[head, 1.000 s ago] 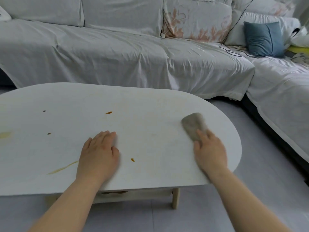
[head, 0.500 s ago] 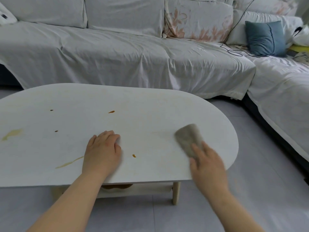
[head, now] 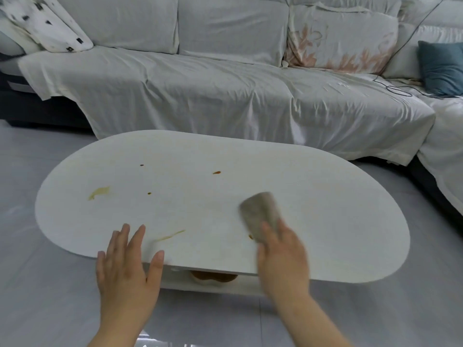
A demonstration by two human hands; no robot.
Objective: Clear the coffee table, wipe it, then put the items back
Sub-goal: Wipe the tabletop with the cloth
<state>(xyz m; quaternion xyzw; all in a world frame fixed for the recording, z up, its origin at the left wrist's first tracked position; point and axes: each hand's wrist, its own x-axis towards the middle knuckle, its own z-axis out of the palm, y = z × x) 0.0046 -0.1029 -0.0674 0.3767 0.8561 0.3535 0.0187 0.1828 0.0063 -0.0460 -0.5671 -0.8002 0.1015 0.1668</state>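
Note:
A white oval coffee table (head: 325, 209) fills the middle of the head view. Brown and yellow stains mark its top: a yellow smear (head: 99, 192) at the left, a thin yellow streak (head: 170, 236) near the front edge, and small brown drops (head: 217, 172). My right hand (head: 281, 256) presses a grey cloth (head: 260, 212) flat on the tabletop, right of centre near the front. My left hand (head: 127, 266) hovers with fingers spread at the table's front edge, holding nothing.
A long sofa under a pale wrinkled sheet (head: 213, 96) runs behind the table and turns along the right side. On it lie a spotted pillow (head: 50, 28), a floral cushion (head: 343, 38), a blue cushion (head: 441, 68) and a black cable (head: 398, 88). A brown object (head: 213, 276) sits on the lower shelf.
My right hand has slid the cloth leftward across the table. My left hand has lifted off the tabletop and drawn back to the front edge, fingers spread. The view has shifted left.

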